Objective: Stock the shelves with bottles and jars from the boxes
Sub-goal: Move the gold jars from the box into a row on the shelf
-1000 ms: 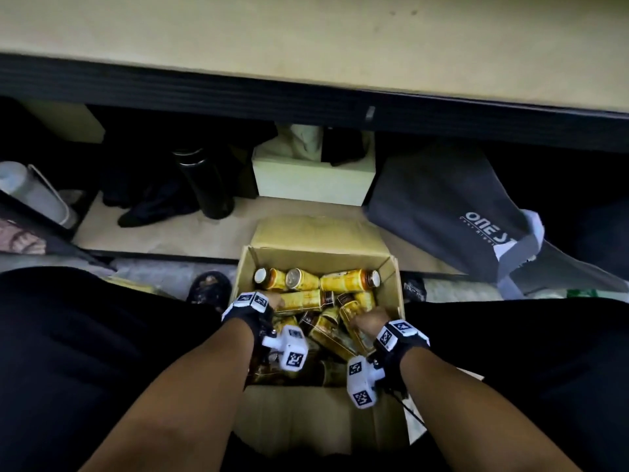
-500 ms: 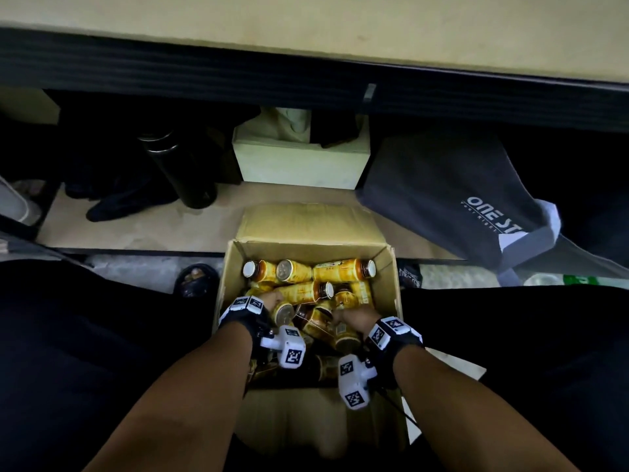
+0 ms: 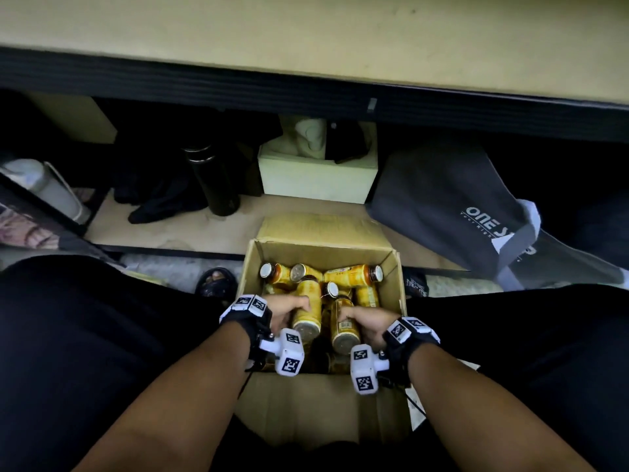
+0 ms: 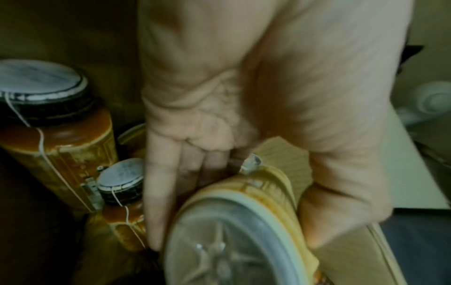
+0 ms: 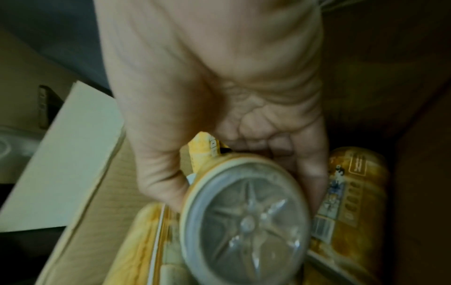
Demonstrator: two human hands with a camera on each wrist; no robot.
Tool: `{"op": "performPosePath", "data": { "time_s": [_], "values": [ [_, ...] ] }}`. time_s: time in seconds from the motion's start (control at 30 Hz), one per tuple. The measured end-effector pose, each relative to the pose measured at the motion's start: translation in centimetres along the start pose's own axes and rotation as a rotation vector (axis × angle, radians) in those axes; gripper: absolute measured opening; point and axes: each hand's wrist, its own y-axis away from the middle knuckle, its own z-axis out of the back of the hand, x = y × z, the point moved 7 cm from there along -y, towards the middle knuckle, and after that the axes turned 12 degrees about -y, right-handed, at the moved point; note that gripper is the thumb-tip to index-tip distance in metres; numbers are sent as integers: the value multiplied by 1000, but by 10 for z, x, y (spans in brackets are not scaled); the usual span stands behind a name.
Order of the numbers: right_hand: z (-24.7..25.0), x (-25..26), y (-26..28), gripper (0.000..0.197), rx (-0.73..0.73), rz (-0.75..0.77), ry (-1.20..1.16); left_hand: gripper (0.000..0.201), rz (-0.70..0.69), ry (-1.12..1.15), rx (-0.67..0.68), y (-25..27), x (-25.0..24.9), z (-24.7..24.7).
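Over the cardboard box (image 3: 396,267), the left hand (image 3: 284,310) grips 1 yellow bottle (image 3: 308,310); the right hand (image 3: 366,323) grips another bottle (image 3: 343,327).

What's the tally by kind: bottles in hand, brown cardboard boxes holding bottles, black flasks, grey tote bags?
Bottles in hand: 2, the left bottle gripped by the left hand and the right bottle by the right hand
Brown cardboard box: 1
Black flask: 1
Grey tote bag: 1
Total: 5
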Motion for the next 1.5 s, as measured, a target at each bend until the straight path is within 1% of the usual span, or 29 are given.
{"op": "performPosePath", "data": {
  "time_s": [0.03, 0.07, 0.1, 0.17, 0.23, 0.27, 0.3, 0.4, 0.47, 0.5, 0.57, 0.63, 0.67, 0.73, 0.83, 0.9, 1.0, 1.07, 1.13, 1.23, 1.3, 1.33, 1.37, 1.43, 1.5],
  "values": [
    [-4, -1, 3, 26, 31, 11, -40, 15, -29, -23, 3, 7, -4, -4],
    [-9, -1, 8, 19, 69, 19, -56, 16, -64, -41, -3, 9, -6, -4],
    [-12, -1, 11, 17, 99, 33, -63, 23, -95, -48, -1, 13, -8, -5],
    [-16, 5, 19, 23, 116, 81, -72, 41, -169, -35, -11, 24, -15, -5],
    [-14, 19, 28, 33, 94, 182, -93, 55, -267, 20, -40, 30, -24, 4],
    [-14, 29, 33, 38, 91, 243, -106, 58, -316, 47, -57, 38, -32, 8],
    [-14, 39, 39, 40, 99, 303, -116, 59, -373, 72, -76, 48, -42, 12],
    [-28, 77, 78, 37, 159, 515, -132, 49, -576, 118, -137, 95, -75, 25],
    [-35, 107, 115, 41, 164, 709, -127, 45, -726, 125, -177, 136, -97, 35],
    [-36, 122, 133, 46, 150, 813, -122, 43, -801, 132, -206, 159, -107, 41],
    [-41, 149, 176, 55, 115, 997, -84, 43, -946, 121, -302, 204, -126, 58],
    [-48, 172, 222, 57, 103, 1149, -18, 53, -1057, 77, -423, 250, -143, 74],
    [-52, 183, 247, 56, 97, 1217, 17, 56, -1104, 57, -481, 271, -151, 81],
    [-59, 207, 292, 54, 75, 1354, 50, 54, -1188, 37, -574, 311, -168, 95],
    [-69, 242, 339, 59, 30, 1504, 65, 51, -1277, 25, -734, 355, -193, 115],
    [-73, 266, 352, 62, -1, 1537, 70, 53, -1297, 0, -856, 374, -208, 127],
    [-81, 296, 352, 59, -69, 1531, 114, 55, -1240, -53, -1005, 378, -223, 145],
    [-84, 309, 341, 58, -88, 1491, 133, 55, -1182, -62, -1035, 368, -228, 156],
    [-86, 318, 335, 59, -94, 1453, 173, 54, -1151, -92, -1036, 361, -231, 164],
    [-85, 330, 343, 69, -78, 1421, 278, 51, -1153, -162, -993, 367, -240, 171],
    [-85, 341, 358, 78, -64, 1440, 287, 59, -1174, -189, -1019, 383, -247, 179],
    [-86, 349, 365, 77, -62, 1452, 292, 64, -1177, -222, -1056, 393, -252, 184],
    [-89, 357, 370, 70, -73, 1458, 316, 64, -1165, -277, -1094, 401, -257, 187],
    [-100, 372, 372, 56, -103, 1445, 377, 56, -1109, -387, -1151, 410, -266, 198],
    [-116, 389, 366, 55, -120, 1429, 404, 56, -1054, -425, -1203, 411, -270, 218]
  ]
}}
